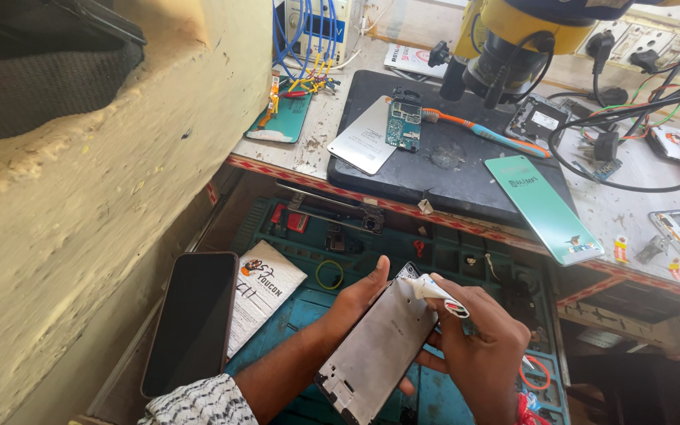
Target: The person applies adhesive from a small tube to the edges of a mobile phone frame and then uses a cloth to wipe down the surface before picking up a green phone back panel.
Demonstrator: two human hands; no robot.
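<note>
My left hand [356, 303] grips the phone frame [375, 350] over the tray [308, 236], fingers closed on its edge. My right hand [478, 346] pinches a small tube [438, 291] at the frame's top corner. Applying it, I judge; next needs a steady bead.

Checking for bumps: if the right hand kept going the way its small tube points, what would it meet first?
The right hand aims its tube up-left at the top of the phone frame in the left hand. It would likely meet that frame first; the tip looks already on it, though depth is unclear.
</note>
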